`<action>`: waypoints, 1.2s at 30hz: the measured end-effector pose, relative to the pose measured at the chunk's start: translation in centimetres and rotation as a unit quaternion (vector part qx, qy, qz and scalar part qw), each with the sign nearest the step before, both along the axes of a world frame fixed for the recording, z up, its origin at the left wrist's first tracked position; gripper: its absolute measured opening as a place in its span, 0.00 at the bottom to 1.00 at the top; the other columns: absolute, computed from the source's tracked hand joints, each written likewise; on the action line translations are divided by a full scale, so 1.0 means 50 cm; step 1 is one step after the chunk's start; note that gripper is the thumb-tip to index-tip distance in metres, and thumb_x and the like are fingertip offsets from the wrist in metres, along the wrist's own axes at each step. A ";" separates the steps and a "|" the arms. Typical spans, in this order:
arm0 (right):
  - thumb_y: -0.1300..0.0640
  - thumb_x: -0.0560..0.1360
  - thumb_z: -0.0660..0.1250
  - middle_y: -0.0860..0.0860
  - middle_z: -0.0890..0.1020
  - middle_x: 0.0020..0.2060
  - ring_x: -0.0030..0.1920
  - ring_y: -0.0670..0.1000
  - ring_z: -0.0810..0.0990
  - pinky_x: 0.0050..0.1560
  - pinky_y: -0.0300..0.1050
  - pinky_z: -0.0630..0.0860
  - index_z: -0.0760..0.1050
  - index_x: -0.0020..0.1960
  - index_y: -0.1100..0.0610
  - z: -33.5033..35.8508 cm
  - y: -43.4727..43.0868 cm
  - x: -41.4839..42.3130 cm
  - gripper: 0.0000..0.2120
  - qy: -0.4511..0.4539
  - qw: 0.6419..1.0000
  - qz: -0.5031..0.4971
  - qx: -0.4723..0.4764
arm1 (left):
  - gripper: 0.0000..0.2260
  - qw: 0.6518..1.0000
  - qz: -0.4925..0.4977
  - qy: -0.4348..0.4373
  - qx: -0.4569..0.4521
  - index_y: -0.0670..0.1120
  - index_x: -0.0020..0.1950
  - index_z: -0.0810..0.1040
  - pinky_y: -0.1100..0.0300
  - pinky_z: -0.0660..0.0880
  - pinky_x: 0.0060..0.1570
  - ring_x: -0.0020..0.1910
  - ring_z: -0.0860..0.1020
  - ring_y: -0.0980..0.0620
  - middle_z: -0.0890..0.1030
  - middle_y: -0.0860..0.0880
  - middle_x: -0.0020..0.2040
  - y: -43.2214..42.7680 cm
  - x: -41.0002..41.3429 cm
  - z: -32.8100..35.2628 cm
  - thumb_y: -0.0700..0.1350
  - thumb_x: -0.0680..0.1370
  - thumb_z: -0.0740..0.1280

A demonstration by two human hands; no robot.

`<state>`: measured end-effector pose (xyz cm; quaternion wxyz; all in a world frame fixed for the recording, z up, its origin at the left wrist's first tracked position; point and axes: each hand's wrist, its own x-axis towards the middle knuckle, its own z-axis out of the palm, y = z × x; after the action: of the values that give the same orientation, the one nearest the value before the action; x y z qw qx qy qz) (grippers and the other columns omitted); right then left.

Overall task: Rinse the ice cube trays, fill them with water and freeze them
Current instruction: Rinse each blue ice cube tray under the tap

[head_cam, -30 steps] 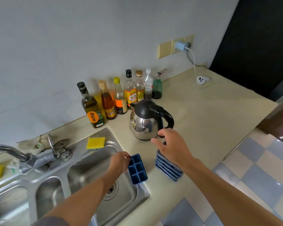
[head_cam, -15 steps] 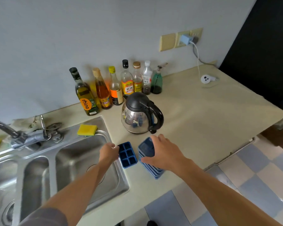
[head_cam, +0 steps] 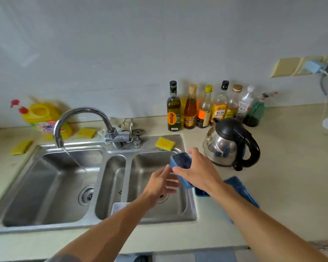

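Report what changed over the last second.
The right hand gripped a blue tray and lifted it off the counter, over the sink. The left hand released its tray and reaches, open, beside the lifted one. Kettle, bottles and remaining trays stayed put.

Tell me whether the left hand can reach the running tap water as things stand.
Probably yes. The left hand is open above the right basin, the water stream falls into the left basin, and only low sink dividers lie between. The right hand grips the blue tray off to the other side.
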<state>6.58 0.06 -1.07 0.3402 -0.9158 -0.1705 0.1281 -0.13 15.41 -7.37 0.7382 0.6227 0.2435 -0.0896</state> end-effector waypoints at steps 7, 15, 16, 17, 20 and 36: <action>0.33 0.63 0.73 0.44 0.79 0.49 0.45 0.42 0.79 0.41 0.42 0.75 0.66 0.58 0.48 -0.028 0.243 -0.042 0.32 0.085 0.995 0.004 0.059 | 0.25 0.995 0.081 0.004 -0.065 0.55 0.58 0.85 0.48 0.82 0.48 0.52 0.85 0.45 0.86 0.45 0.56 0.172 -0.074 0.002 0.66 0.83 0.52; 0.33 0.69 0.71 0.48 0.80 0.62 0.56 0.49 0.80 0.54 0.46 0.77 0.71 0.67 0.51 -0.058 0.560 -0.108 0.34 0.126 0.988 0.083 0.020 | 0.27 0.987 0.131 0.033 -0.083 0.60 0.54 0.85 0.49 0.82 0.46 0.52 0.86 0.46 0.87 0.46 0.54 0.472 -0.116 -0.049 0.71 0.80 0.50; 0.32 0.69 0.71 0.49 0.78 0.64 0.59 0.49 0.79 0.54 0.45 0.75 0.69 0.70 0.51 -0.060 0.591 -0.113 0.37 0.132 0.987 0.091 0.013 | 0.28 0.987 0.135 0.043 -0.069 0.59 0.53 0.85 0.51 0.82 0.43 0.49 0.86 0.47 0.87 0.47 0.51 0.512 -0.122 -0.060 0.71 0.80 0.49; 0.32 0.69 0.71 0.49 0.76 0.67 0.61 0.49 0.78 0.55 0.45 0.74 0.68 0.73 0.51 -0.062 0.609 -0.116 0.39 0.141 0.985 0.096 0.006 | 0.29 0.986 0.149 0.055 -0.055 0.57 0.53 0.85 0.53 0.82 0.39 0.47 0.87 0.47 0.88 0.47 0.49 0.542 -0.125 -0.068 0.72 0.80 0.50; 0.31 0.67 0.71 0.49 0.77 0.66 0.63 0.51 0.78 0.60 0.50 0.78 0.62 0.77 0.48 -0.069 0.684 -0.134 0.45 0.194 0.974 0.116 -0.014 | 0.28 0.982 0.169 0.081 -0.033 0.55 0.55 0.81 0.56 0.81 0.34 0.43 0.87 0.48 0.88 0.47 0.44 0.651 -0.137 -0.092 0.71 0.80 0.50; 0.40 0.65 0.73 0.53 0.86 0.47 0.34 0.51 0.85 0.39 0.49 0.85 0.72 0.68 0.45 -0.101 0.836 -0.113 0.33 0.346 0.927 0.138 0.042 | 0.32 0.973 0.178 0.146 0.023 0.45 0.55 0.82 0.56 0.79 0.32 0.40 0.86 0.43 0.87 0.42 0.40 0.777 -0.120 -0.078 0.69 0.82 0.50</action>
<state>0.93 41.85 -6.12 0.3956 -0.7666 -0.1725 0.4756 -6.13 54.25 -11.25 0.6847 0.5661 0.4571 -0.0411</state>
